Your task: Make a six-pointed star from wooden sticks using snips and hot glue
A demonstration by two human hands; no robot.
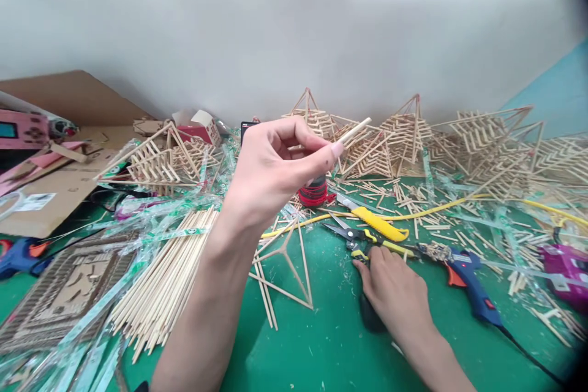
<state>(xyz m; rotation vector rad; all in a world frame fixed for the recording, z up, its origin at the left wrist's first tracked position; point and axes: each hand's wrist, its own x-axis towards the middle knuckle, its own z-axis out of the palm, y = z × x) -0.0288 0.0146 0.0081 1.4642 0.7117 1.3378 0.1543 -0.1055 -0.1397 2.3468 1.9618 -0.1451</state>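
Observation:
My left hand (285, 165) is raised over the middle of the table, thumb and fingers pinching a short piece of wooden stick (356, 131) that points up to the right. My right hand (395, 288) lies low on the table, its fingers curled over the handles of the yellow-and-black shears (353, 236). The blades of the shears point up and left, slightly apart. Between the hands a small open frame of glued sticks (283, 251) rests on the green table (294, 355), with loose sticks beside it.
A bundle of long sticks (169, 282) lies left. A yellow utility knife (381, 223) is just beyond the shears. Right of them sits a blue glue gun (473, 285) with its cord. Stick structures (413, 128), cut pieces, a yellow cable (432, 208) and red wire (312, 195) fill the back.

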